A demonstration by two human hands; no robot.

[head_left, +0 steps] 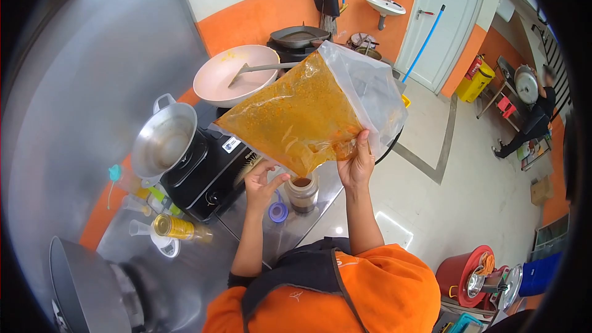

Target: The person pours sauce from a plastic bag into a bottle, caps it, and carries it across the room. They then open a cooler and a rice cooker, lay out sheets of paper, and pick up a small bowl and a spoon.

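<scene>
A large clear plastic bag of orange-brown sauce [296,111] is tilted in front of me, its unfilled upper part toward the right. My right hand [356,163] grips its lower right edge, thumb in front. At the bag's lower left edge is my left hand [262,185], fingers bent against the plastic and partly hidden, thumb pointing right. Just below the bag, an uncapped jar [303,195] with dark brown contents stands on the steel table. A purple lid [278,212] lies beside it, close to my left forearm.
A black gas stove [206,176] carries a metal wok [165,139]. Behind it, a pale pink pan [216,77] holds a spatula [246,70]. A yellow can [174,227] lies among small containers at left. At far right, another person [542,111] holds a large metal pot.
</scene>
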